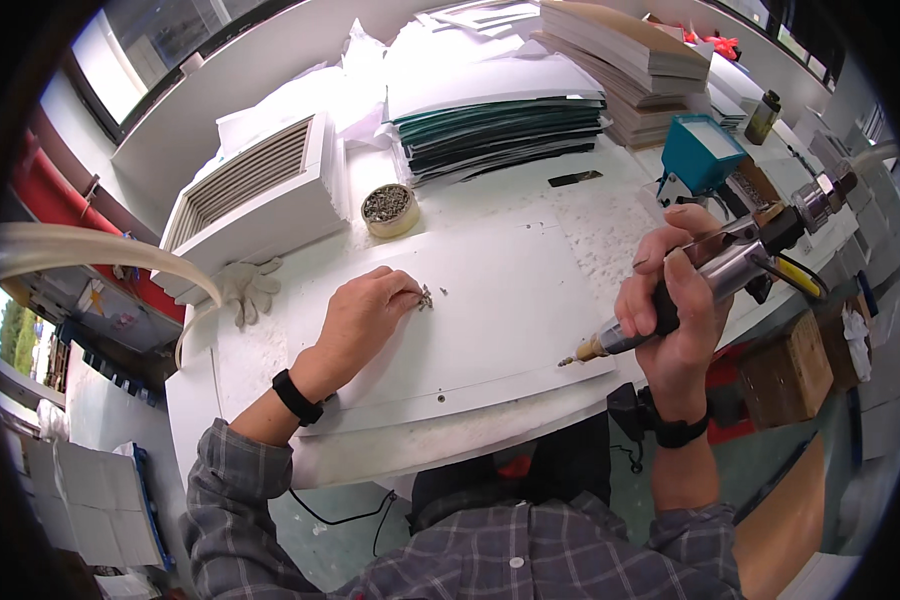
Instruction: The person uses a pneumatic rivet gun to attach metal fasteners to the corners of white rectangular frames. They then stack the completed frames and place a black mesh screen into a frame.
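Observation:
A white flat panel [490, 330] lies on the table in front of me. Over its middle, my left hand [365, 315] is closed, thumb and fingertips pinched at a small cluster of screws [425, 298]; which of them are held and which lie on the panel is hard to tell. One loose screw [444, 291] lies just to the right. My right hand [675, 300] wraps round an air screwdriver [725, 268], its bit pointing down-left at the panel's near right corner. A round tub [390, 210] full of small screws stands beyond my left hand.
Behind the panel are a white louvred vent [250, 185], a stack of dark green-edged sheets [500, 130] and piled boards [625, 65]. A teal box-shaped device [702, 155] stands at the right. A work glove [250, 290] and a pale hose [110, 250] are at the left.

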### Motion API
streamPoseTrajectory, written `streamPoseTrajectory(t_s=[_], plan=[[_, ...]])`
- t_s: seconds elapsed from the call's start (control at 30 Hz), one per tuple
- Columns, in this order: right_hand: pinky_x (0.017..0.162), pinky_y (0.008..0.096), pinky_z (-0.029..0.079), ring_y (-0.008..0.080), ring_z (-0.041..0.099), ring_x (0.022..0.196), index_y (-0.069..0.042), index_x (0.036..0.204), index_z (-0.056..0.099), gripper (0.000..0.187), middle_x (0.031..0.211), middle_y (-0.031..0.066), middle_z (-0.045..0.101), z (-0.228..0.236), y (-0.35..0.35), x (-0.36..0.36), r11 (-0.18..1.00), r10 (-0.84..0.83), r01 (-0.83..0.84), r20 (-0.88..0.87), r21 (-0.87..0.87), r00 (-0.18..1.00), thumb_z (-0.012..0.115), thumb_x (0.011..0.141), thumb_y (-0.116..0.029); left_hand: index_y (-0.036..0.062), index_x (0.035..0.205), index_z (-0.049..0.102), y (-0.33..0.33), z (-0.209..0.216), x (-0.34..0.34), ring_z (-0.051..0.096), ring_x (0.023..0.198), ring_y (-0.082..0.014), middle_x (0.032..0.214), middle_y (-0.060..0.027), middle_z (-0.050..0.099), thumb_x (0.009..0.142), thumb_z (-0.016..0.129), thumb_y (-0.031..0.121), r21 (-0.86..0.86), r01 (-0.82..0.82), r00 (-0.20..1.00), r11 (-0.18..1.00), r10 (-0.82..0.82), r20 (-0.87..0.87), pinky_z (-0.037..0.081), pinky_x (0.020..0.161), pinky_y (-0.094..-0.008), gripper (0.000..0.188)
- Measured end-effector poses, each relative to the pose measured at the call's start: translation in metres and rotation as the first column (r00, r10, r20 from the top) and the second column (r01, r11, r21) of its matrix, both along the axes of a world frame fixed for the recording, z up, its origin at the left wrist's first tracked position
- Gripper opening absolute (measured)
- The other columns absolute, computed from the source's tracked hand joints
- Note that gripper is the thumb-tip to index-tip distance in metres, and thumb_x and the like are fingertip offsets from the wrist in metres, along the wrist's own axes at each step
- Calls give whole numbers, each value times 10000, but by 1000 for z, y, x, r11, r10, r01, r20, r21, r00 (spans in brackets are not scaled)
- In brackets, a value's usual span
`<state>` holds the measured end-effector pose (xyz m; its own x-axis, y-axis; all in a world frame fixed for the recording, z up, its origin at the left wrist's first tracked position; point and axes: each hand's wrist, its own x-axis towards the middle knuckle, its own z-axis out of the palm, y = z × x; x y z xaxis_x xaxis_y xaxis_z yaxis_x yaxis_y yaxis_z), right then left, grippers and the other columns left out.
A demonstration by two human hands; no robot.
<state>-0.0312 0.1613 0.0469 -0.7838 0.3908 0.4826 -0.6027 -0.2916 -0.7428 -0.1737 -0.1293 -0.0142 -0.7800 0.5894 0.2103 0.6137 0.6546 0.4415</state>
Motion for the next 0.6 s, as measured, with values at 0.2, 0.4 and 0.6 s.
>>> streamPoseTrajectory(t_s=[0.2,0.4,0.6], plan=[[451,262,443,79,484,465,-2,1277,520,381,873,95,625,6,-24,-6,999,22,-22,-14,-30,1000,624,960,-185,2,952,650,-3,-8,-12,682,816,-333,900,-155,707,942,663,112,-36,49,992,998,-53,-114,539,748,-397,112],[432,246,419,60,450,458,-37,1298,499,360,894,68,595,5,-56,-11,985,155,-160,-77,-59,985,586,992,-205,-38,998,592,-48,27,26,663,792,-189,892,-127,706,970,655,37,224,-132,977,966,89,192,549,764,-308,101],[410,227,414,52,407,463,-45,1365,412,347,937,60,559,5,-122,-28,924,357,-372,-146,-85,922,473,1068,-213,22,1046,602,-122,14,109,660,888,-123,960,-50,694,998,632,21,547,-426,829,721,69,555,560,833,-285,56]])
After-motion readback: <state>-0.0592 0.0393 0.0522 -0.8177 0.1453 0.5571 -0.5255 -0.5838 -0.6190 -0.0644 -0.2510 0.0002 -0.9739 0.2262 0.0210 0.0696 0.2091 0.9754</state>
